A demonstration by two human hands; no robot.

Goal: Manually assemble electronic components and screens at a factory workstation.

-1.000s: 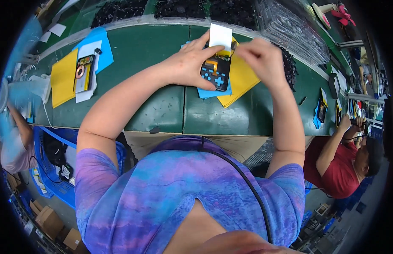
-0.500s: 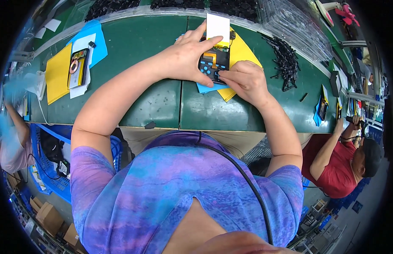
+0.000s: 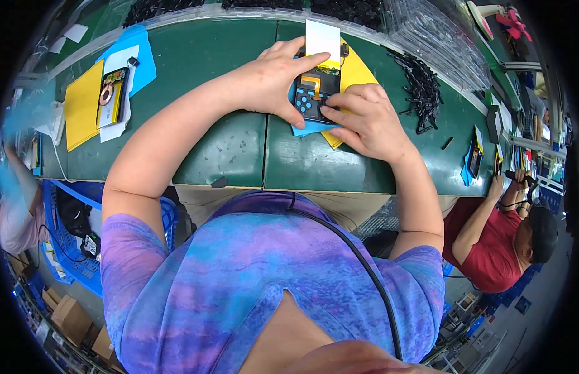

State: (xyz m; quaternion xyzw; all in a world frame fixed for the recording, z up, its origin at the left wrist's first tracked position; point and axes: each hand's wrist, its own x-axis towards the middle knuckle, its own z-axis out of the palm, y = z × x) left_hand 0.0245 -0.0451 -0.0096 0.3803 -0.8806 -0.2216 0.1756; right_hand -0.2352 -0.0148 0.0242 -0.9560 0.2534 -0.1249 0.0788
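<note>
Before me lies an opened black electronic device (image 3: 312,103) with round blue pads and an orange flex cable (image 3: 311,81). A flat white piece with a yellow edge (image 3: 322,38) extends from its far end. My left hand (image 3: 274,78) braces the device from the left, a finger across the yellow edge and the thumb by the near left corner. My right hand (image 3: 370,121) touches the near right part of the device with its fingertips, thumb held apart, nothing visible in it. Yellow sheets (image 3: 358,68) and a blue sheet (image 3: 312,128) lie underneath.
Another opened device (image 3: 112,96) rests on yellow, white and blue sheets at left. A pile of small black parts (image 3: 421,93) lies to the right, before clear plastic trays (image 3: 426,37). A person in red (image 3: 489,249) works at far right. A blue basket (image 3: 93,274) stands below the bench.
My right hand's thumb has moved away from the forefinger, and the hand has opened out over the device's near right side. My left hand stays at the device.
</note>
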